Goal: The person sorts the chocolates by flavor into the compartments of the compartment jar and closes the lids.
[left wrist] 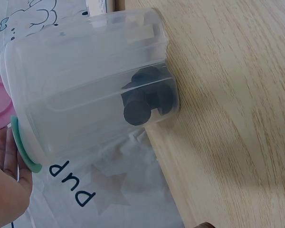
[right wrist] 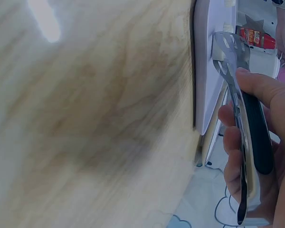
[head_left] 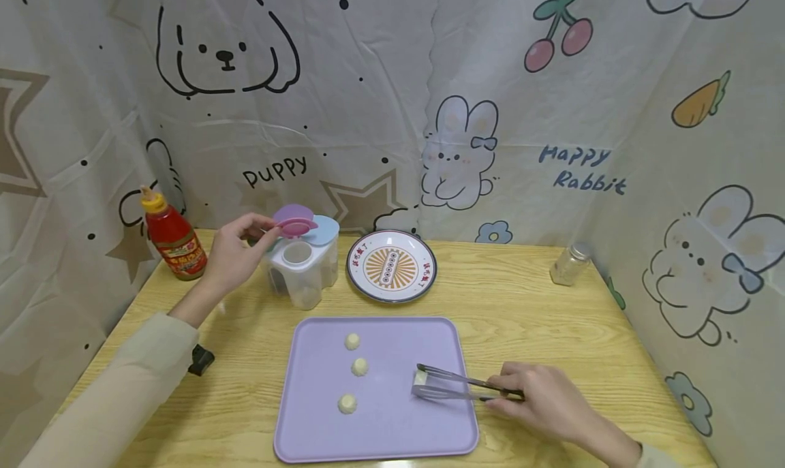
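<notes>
We think this is a corner like a kitchen, but can't tell if it's a home, because we see tongs (right wrist: 256, 137), a plate (head_left: 392, 267), a tray (head_left: 392, 441), a sauce bottle (head_left: 178, 243) and a little jar (head_left: 571, 265) at a wooden table (head_left: 515, 304), with puppy and rabbit cloth (head_left: 368, 66) hanging around it.

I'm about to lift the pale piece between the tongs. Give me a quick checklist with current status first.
1. Right hand holding the tongs: ok.
2. Pale piece between the tong tips: ok.
3. That piece gripped firmly: cannot tell.
4. Pink lid held raised by the left hand, round opening uncovered: ok.
5. Container upright on the table: ok.
6. Three other pieces apart from the tongs: ok.
</notes>
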A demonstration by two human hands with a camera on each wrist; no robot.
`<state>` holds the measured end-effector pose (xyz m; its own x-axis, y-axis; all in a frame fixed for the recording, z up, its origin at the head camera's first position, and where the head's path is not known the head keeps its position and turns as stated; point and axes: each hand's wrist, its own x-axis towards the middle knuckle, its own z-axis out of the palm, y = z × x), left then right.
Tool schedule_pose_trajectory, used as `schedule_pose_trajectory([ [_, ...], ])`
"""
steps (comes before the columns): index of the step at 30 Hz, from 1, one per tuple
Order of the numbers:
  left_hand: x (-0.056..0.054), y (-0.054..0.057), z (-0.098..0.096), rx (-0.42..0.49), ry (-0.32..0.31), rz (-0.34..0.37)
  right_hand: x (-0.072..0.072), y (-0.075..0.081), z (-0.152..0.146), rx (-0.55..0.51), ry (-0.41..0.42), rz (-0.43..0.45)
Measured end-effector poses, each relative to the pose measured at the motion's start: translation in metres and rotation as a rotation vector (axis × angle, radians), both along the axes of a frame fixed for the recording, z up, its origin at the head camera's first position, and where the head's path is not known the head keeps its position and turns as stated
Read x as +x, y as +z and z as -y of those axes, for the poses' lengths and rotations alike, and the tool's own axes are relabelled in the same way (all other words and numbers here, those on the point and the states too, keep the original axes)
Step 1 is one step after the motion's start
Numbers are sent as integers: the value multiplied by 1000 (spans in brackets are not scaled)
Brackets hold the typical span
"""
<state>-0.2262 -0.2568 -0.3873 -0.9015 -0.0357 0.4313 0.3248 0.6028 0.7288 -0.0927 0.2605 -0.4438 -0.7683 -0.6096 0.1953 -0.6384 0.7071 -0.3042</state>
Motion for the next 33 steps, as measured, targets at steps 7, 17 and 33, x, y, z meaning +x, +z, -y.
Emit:
schedule_pose_trajectory([
  [7,-1,-1,0,3,-3,1,-24,10,18,-14,44,-54],
  [17,-2,0,-2,-1,-10,-2,-80,37,56,-41,79,-167],
  [33,-1,-1,0,1,-1,-8,-143,87,153,-88,155,-208],
])
